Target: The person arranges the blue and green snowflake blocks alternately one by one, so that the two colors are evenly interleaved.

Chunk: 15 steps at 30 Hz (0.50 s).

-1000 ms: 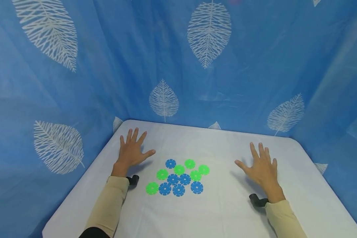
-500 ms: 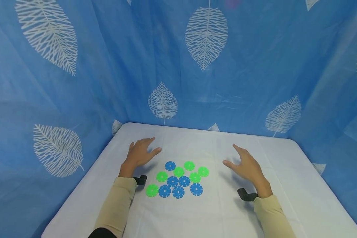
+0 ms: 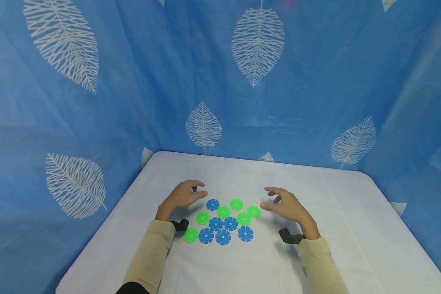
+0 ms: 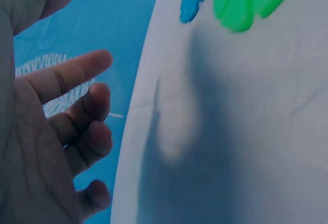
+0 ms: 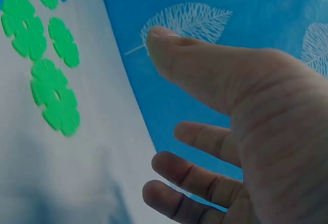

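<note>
Several flat, notched plastic discs lie in a loose group on the white table, some blue [image 3: 245, 234], some green [image 3: 254, 211]. My left hand [image 3: 185, 194] hovers at the group's far left, nearest a blue disc [image 3: 212, 204], with loosely bent fingers and nothing in them. Over the right side, my right hand [image 3: 284, 204] hangs in the air close to the green disc at the group's right end. In the right wrist view that hand's thumb and fingers stand apart around bare air, with green discs [image 5: 55, 96] beyond. The left wrist view also shows an empty palm [image 4: 46, 131].
A white cloth covers the table [image 3: 345, 212], which has rounded far corners. A blue curtain [image 3: 150, 81] with white leaf prints closes off the back and both sides. Black wrist mounts [image 3: 291, 237] stick out inward from the sleeves.
Both hands have moved inward toward the discs from wider apart. Their spread, straight fingers have become loosely bent. The discs lie as before.
</note>
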{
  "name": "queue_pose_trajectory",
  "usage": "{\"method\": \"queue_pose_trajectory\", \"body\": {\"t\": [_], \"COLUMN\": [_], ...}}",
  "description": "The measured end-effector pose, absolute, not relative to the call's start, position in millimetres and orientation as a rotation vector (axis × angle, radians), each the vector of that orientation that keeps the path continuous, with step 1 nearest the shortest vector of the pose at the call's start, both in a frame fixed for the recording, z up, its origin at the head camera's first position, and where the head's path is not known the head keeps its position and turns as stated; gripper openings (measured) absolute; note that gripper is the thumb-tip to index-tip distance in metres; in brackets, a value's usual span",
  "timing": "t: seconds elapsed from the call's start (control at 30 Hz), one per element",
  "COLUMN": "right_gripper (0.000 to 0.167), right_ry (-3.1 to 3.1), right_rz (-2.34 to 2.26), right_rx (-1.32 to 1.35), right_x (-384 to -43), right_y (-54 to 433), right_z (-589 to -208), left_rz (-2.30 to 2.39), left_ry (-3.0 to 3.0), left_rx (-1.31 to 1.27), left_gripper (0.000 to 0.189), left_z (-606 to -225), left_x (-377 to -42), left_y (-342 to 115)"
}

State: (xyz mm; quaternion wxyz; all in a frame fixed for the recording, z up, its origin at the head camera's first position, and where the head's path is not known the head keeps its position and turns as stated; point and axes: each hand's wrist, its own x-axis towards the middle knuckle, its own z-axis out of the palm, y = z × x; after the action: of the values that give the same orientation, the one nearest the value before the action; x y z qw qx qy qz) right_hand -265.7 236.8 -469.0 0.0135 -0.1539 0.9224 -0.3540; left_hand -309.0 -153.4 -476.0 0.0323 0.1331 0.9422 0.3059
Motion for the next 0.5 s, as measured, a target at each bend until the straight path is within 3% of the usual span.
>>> {"method": "queue_pose_trajectory", "body": {"t": [0.5], "right_gripper": [0.063], "right_ry": [2.793], "right_rz": [-1.119], "right_rx": [-0.495], "right_x": [-266.8], "right_y": [212.7], "right_z": [-501.2], "left_rz": [0.98], "left_ry": [2.717], "left_rx": [0.678], "left_gripper": [0.046], "left_z": [-495.1], "left_x": [-310.7], "left_y": [-140.3]}}
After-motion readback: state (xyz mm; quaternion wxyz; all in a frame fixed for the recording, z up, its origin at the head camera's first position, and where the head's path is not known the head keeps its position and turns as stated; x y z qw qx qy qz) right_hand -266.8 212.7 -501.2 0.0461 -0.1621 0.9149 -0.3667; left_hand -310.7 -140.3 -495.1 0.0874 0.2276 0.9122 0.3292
